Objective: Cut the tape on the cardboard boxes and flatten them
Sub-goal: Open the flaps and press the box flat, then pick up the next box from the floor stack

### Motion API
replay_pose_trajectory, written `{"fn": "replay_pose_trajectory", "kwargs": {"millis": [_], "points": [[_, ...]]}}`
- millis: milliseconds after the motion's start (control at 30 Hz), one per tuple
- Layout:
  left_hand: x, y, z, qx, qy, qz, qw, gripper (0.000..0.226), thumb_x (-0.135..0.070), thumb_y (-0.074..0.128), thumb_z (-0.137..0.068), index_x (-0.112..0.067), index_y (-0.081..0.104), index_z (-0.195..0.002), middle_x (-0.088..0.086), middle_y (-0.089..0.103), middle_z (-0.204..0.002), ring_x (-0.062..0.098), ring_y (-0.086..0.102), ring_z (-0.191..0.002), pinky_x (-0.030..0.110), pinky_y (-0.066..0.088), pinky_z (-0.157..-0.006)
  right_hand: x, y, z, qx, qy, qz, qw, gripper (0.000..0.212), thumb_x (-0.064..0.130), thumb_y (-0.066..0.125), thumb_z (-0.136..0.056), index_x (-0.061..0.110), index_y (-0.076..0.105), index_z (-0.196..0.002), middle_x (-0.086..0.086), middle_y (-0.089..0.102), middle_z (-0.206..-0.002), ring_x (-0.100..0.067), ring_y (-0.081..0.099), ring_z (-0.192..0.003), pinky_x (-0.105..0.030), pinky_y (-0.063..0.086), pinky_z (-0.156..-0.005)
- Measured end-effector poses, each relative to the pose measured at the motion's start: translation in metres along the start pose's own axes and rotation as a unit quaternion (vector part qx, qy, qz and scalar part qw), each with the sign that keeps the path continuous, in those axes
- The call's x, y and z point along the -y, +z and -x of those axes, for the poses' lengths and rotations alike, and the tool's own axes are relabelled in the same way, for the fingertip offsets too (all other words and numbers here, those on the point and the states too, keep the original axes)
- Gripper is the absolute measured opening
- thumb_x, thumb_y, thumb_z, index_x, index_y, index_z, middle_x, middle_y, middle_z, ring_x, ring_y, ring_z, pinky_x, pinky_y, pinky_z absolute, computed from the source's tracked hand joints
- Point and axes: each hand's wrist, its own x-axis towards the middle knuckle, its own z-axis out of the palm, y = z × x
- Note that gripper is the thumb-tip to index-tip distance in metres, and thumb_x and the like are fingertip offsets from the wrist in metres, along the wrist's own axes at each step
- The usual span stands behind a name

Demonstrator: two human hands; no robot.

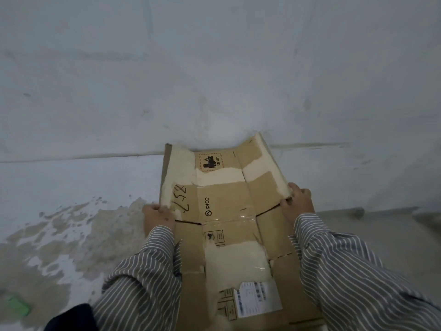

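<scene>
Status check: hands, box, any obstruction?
Left hand and right hand grip the cardboard box edges. Box flattened, far end against wall. Nothing obstructing.

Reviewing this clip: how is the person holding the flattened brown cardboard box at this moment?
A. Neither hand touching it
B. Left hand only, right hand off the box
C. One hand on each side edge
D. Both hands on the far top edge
C: the left hand grips the left edge of the flattened brown cardboard box, and the right hand grips its right edge.
</scene>
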Motion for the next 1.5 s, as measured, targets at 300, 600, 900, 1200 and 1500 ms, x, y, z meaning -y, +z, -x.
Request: {"fn": "replay_pose_trajectory", "kwargs": {"millis": [300,600,900,1200,1500], "points": [[0.026,0.022,-0.018,0.05,-0.032,-0.199,0.978,0.048,-0.018,0.057,-0.091,-0.003,0.037,-0.132,0.022,0.047,-0.133,0.039,0.045,-0.122,0.048,0.039,-0.101,-0.035,0.025,-0.019,0.111,0.054,0.139,0.983,0.064,0.024,0.053,-0.09,0.008,0.022,-0.144,-0.02,0.039,-0.133,-0.035,0.042,-0.12,-0.039,0.04,-0.096],[0.033,0.055,0.025,0.192,0.192,-0.447,0.852,0.061,-0.035,0.041,-0.096,-0.022,0.013,-0.148,0.011,-0.003,-0.158,0.034,-0.003,-0.145,0.055,0.014,-0.114,-0.014,0.058,0.001,0.114,-0.108,0.28,0.947,0.048,0.017,0.044,-0.095,0.022,0.029,-0.14,-0.009,0.024,-0.15,-0.027,0.025,-0.137,-0.046,0.025,-0.112],[0.04,0.034,0.02,0.203,0.218,-0.446,0.844,0.056,-0.04,0.044,-0.096,-0.024,0.022,-0.144,0.004,0.012,-0.156,0.027,0.011,-0.144,0.054,0.023,-0.112,0.003,0.074,0.016,0.155,-0.115,0.271,0.943,0.041,0.027,0.037,-0.097,0.018,0.033,-0.137,-0.006,0.022,-0.151,-0.026,0.018,-0.14,-0.048,0.02,-0.113],[0.064,-0.098,0.008,0.062,0.158,-0.383,0.908,0.056,-0.04,0.037,-0.1,-0.028,0.016,-0.15,-0.002,0.003,-0.16,0.022,-0.002,-0.147,0.053,0.01,-0.116,0.128,0.112,0.082,0.195,-0.28,0.228,0.912,0.047,0.03,0.038,-0.096,0.022,0.031,-0.142,0.0,0.024,-0.153,-0.02,0.022,-0.14,-0.048,0.016,-0.114],[0.154,-0.33,-0.028,-0.066,0.076,-0.345,0.933,0.055,-0.039,0.039,-0.1,-0.027,0.018,-0.149,-0.002,0.006,-0.16,0.021,-0.003,-0.147,0.052,0.01,-0.116,0.288,0.218,0.242,0.221,-0.399,0.16,0.876,0.046,0.032,0.038,-0.097,0.022,0.034,-0.142,0.002,0.024,-0.153,-0.018,0.018,-0.141,-0.045,0.015,-0.115]]}}
